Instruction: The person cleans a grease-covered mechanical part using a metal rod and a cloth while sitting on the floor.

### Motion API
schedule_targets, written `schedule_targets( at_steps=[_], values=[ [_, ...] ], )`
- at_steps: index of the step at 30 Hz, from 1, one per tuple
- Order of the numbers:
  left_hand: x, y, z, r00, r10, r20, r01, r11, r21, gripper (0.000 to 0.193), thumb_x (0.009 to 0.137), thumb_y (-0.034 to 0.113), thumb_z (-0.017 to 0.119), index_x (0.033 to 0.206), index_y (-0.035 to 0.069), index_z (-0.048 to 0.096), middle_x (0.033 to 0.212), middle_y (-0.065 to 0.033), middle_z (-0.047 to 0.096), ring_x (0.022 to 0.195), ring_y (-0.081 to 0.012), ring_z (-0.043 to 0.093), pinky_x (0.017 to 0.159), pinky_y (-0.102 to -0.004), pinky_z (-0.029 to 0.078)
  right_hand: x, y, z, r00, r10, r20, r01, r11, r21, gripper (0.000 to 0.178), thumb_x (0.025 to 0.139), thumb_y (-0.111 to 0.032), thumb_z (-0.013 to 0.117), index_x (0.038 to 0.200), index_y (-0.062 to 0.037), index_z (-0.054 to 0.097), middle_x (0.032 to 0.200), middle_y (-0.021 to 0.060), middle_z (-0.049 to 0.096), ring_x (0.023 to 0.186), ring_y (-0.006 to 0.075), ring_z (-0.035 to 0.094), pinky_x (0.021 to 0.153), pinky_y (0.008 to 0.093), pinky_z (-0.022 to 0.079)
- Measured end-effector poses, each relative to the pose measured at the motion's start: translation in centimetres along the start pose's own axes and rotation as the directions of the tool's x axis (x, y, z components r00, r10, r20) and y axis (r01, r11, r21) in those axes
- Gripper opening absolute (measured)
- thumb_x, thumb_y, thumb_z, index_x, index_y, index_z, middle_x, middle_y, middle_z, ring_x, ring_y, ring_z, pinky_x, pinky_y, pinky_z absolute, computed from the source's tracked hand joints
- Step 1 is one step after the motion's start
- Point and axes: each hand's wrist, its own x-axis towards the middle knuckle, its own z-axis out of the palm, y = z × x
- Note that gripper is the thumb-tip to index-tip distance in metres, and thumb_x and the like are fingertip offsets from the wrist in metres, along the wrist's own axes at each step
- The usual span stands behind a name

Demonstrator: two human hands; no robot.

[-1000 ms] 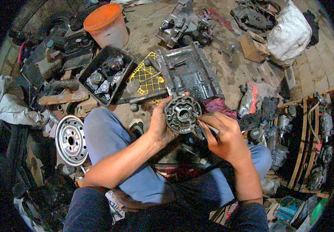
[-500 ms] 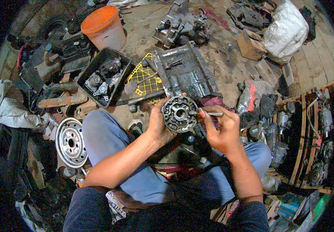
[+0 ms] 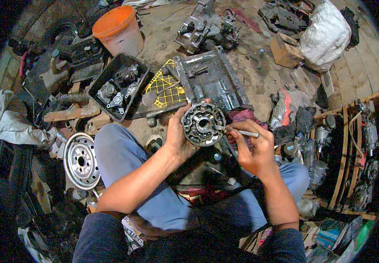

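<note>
My left hand [image 3: 178, 140] is closed around the left edge of a round metal part [image 3: 197, 131], held above my lap with its face up. The part has a central bore and a ring of openings near its rim. My right hand [image 3: 257, 151] pinches a slim, pale metal rod-like tool [image 3: 248, 133] between thumb and fingers. Its inner end lies at the right rim of the round part; whether it touches is too small to tell. A dark red cloth [image 3: 244, 117] lies just beyond my right fingers.
A greasy metal tray [image 3: 218, 81] lies ahead, beside a yellow grid [image 3: 165, 90]. A black bin of metal parts [image 3: 95, 90] and an orange-lidded bucket [image 3: 121, 37] stand left. A wheel rim [image 3: 71, 164] sits by my left knee. Farther off are a gearbox-like casting [image 3: 198, 28] and a cardboard box [image 3: 284, 52].
The round part has shifted slightly up and left and looks turned or tilted a little. The rod's outer end has swung slightly toward me and now slants.
</note>
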Motion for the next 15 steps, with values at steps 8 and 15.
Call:
schedule_targets(
  at_steps=[8,15],
  values=[
    [-0.20,0.43,0.04,0.999,-0.039,-0.020,0.039,0.998,0.038,0.048,0.102,0.034,0.033,0.130,0.005,0.059,0.112,-0.0123,0.070,0.101,-0.0268,0.069,0.089,-0.0438,0.057,0.10,0.32,-0.24,0.988,-0.060,0.145,0.062,0.998,-0.010,0.018,0.083,0.003,0.063,0.100,0.0025,0.067,0.100,0.0175,0.067,0.092,0.0343,0.067,0.083,0.0399,0.055],
    [-0.16,0.57,-0.53,0.978,-0.104,-0.183,0.133,0.979,0.153,0.048,0.102,0.035,0.034,0.126,0.005,0.061,0.110,-0.0121,0.070,0.098,-0.0260,0.069,0.087,-0.0432,0.057,0.47,0.56,-0.22,0.922,-0.078,0.380,0.103,0.994,-0.046,0.020,0.081,0.003,0.061,0.100,0.0033,0.068,0.103,0.0188,0.067,0.095,0.0347,0.066,0.085,0.0393,0.055]
  ],
)
